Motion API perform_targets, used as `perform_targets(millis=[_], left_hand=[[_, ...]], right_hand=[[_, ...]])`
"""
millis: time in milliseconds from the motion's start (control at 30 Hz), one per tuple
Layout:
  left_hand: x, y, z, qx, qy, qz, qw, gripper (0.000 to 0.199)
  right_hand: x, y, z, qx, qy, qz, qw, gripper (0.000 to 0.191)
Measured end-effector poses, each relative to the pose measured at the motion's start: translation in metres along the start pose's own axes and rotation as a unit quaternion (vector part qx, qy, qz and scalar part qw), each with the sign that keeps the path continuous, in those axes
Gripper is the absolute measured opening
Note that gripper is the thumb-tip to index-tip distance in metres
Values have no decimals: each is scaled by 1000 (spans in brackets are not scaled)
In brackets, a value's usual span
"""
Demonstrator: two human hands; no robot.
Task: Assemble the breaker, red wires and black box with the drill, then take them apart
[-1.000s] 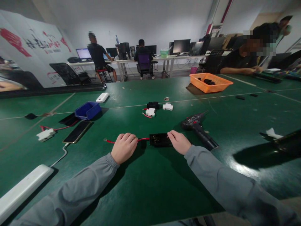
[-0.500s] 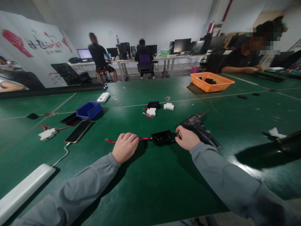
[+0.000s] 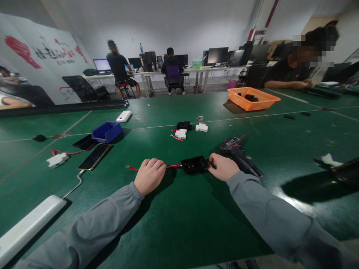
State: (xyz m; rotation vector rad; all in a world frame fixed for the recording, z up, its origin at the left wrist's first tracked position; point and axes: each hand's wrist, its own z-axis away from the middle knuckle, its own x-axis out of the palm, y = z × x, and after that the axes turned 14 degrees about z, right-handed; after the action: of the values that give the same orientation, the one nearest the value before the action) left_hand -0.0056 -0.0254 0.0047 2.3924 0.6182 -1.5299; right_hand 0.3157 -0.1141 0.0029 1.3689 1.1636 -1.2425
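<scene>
A small black rectangular housing [image 3: 194,164] with an open top and bits of metal inside lies in front of me. From its left end runs a red wire [image 3: 174,166] ending in a ring terminal. My left hand [image 3: 150,176] is closed round this wire, the terminal sticking out on its left. At the housing's right end, the thumb and fingertips of my right hand [image 3: 223,166] are pinched at a small dark part whose kind I cannot make out. Just beyond that hand rests a black power drill [image 3: 238,153], its bit pointing away to the right.
White modules [image 3: 181,134] with red wires and a black one sit farther back. Left are a blue bin [image 3: 106,131], a phone [image 3: 94,157] on a cable and a white power strip [image 3: 30,224]. An orange basket [image 3: 254,100] holds black parts. A co-worker [image 3: 294,74] sits at far right.
My right fingertips have shifted slightly and pinch closer together at the housing's right end. My left hand stays on the red wire.
</scene>
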Motion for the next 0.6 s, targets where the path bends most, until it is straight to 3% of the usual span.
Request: perform_targets(millis=[233, 600], left_hand=[[-1, 0, 0, 5, 8, 4, 1000, 17], [-2, 1, -1, 1, 7, 6, 1000, 15]], right_hand=[[4, -2, 0, -36, 12, -40, 998, 9], [5, -4, -1, -31, 15, -65, 997, 10]])
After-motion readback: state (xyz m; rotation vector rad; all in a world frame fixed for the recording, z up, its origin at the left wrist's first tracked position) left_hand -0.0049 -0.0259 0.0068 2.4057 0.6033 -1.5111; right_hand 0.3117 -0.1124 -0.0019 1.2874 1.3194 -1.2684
